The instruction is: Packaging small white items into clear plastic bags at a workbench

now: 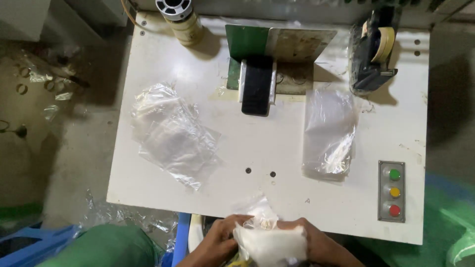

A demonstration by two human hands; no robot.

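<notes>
Both my hands are at the bottom edge of the view, below the white table's front edge. My left hand and my right hand together grip a white soft item in a clear plastic bag. The bag's open top pokes up over the table edge. A crumpled pile of clear bags lies on the table's left side. A flat stack of clear bags lies on the right side.
A black phone leans on a green and metal stand at the back. A tape dispenser sits back right, a spool back left. A panel with green, yellow and red buttons is front right.
</notes>
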